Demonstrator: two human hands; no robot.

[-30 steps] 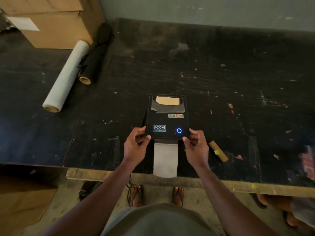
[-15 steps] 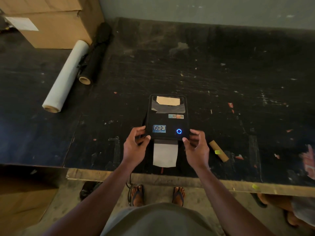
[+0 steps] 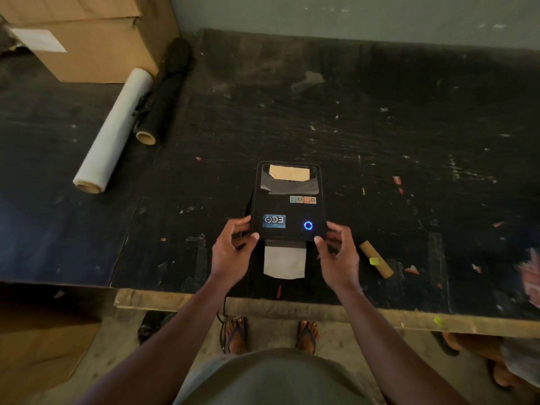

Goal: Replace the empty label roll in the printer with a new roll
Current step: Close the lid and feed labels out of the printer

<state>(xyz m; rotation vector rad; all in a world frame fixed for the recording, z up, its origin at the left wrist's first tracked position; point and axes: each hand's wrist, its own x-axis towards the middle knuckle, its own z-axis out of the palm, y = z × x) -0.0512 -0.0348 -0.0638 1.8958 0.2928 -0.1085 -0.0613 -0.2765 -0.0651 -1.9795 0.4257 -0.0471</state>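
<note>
A black label printer (image 3: 287, 200) sits on the dark, scuffed table (image 3: 380, 127), close to the middle of the near edge, with its lid down and a blue ring light (image 3: 308, 225) glowing at its near right corner. A blue logo sticker (image 3: 274, 221) sits at the near left of the lid, and a window at the far end shows a tan and grey patch inside. From the slot on the near side a strip of white label paper (image 3: 284, 262) hangs out flat onto the table, its end stopping short of the table's near edge. The left hand (image 3: 230, 255) grips the printer's near left corner, thumb tip on the lid's front rim and fingers curled against the side. The right hand (image 3: 339, 255) mirrors it at the near right corner, thumb on the front rim and fingers hooked over the right side; both hands are closed on the printer body. Just right of the right hand, near the table's near edge, lies the empty cardboard core (image 3: 376, 263), angled, with a yellow scrap stuck to it. Toward the far left corner a white roll of film (image 3: 114, 131) and a black roll (image 3: 163, 92) lie side by side, touching, next to a cardboard box (image 3: 96, 33). A second table edge in bare wood runs along the near side, and sandalled feet (image 3: 271, 336) show on the floor below it.
</note>
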